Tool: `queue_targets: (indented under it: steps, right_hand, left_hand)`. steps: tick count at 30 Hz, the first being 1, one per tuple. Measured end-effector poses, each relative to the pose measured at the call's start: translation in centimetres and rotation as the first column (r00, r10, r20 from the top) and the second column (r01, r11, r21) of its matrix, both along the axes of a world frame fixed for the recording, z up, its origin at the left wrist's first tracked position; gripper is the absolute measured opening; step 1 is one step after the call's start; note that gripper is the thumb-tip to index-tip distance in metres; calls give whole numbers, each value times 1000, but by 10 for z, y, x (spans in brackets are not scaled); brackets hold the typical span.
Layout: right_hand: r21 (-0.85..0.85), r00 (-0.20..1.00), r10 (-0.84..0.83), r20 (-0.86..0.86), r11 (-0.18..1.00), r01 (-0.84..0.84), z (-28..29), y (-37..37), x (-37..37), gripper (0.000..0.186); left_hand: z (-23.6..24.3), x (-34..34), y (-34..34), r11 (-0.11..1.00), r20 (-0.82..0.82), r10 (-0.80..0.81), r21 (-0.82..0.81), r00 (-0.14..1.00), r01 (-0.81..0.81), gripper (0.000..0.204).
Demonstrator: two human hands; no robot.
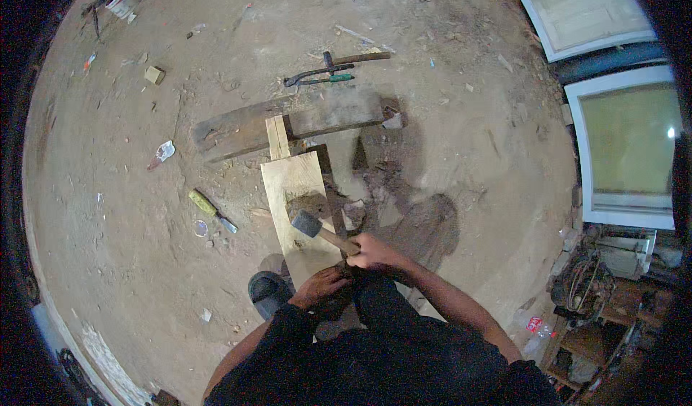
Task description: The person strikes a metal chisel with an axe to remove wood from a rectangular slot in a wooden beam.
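Note:
My right hand [367, 251] is closed round the wooden handle of a mallet [307, 224], whose dark, blocky head hangs over a pale wooden board [288, 190]. Just below it, my left hand [321, 287] grips the board's near right edge with curled fingers; the fingertips are partly in shadow. Under the board's far end a narrower pale wooden piece [277, 134] sticks out across a weathered plank [339, 109] lying crosswise on the dirt floor. My dark shoe [265, 294] is left of the board.
A yellow-handled chisel [204, 203] lies left; pincers [303, 78] and a hammer [364, 56] lie beyond the plank. A bucket [121, 4] stands far left. White-framed panes [620, 146], a wooden shelf with clutter [605, 309] and a plastic bottle [540, 327] line the right.

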State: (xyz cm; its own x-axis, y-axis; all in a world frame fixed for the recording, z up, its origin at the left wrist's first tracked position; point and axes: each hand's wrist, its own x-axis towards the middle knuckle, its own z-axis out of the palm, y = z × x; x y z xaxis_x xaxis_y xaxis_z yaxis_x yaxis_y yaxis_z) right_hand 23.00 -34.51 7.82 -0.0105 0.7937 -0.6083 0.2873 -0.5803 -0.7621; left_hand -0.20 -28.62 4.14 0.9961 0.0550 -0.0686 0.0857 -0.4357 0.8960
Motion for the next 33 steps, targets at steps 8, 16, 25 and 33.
queue_targets:
  steps: [8,16,25,33]
  right_hand:
    - [-225,979,-56,-194,974,11,13,18,12,25]
    - [-219,956,-121,-266,974,62,20,18,7,22]
    - [-7,985,-113,-130,994,113,46,8,-11,14]
    - [-97,995,78,-61,992,-84,-7,17,18,14]
  left_hand:
    - [-29,-8,-10,994,152,-3,106,988,-13,52]
    - [-5,-2,1,987,262,17,151,965,-59,46]
    - [-57,-22,-22,995,247,98,-31,964,-93,39]
    - [-22,-6,-13,974,160,-31,225,987,-6,39]
